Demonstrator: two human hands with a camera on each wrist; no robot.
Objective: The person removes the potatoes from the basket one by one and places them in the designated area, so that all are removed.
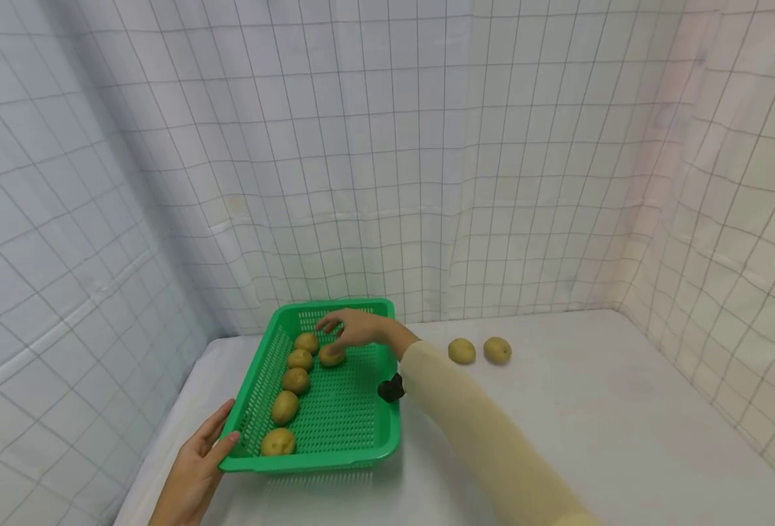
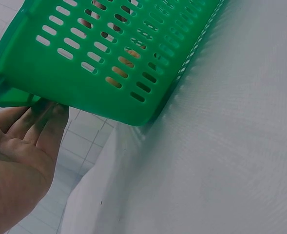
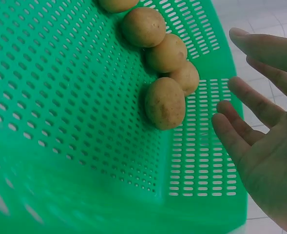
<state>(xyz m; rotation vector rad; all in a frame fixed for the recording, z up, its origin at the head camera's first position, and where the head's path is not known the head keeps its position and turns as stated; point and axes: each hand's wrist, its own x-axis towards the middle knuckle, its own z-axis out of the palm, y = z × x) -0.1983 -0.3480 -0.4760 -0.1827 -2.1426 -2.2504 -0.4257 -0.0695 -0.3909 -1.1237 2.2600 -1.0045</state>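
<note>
A green plastic basket (image 1: 341,424) with slotted walls holds several potatoes (image 1: 285,407), most of them lined up along its left side. My left hand (image 1: 196,460) holds the rim at the near left corner, thumb on top; in the left wrist view its fingers (image 2: 50,129) reach under the rim. Over the far part of the basket is my right hand (image 1: 359,327), close to a potato (image 1: 328,359) just right of the row. The right wrist view shows that hand with spread fingers (image 3: 255,102) and nothing in them, apart from the nearest potato (image 3: 165,104).
Two more potatoes (image 1: 462,351) lie side by side on the white-covered table (image 1: 578,424), right of the basket. White gridded curtains (image 1: 426,161) stand behind and along both sides. A small black object (image 1: 391,388) sits at the right sleeve's cuff, overlapping the basket's right rim.
</note>
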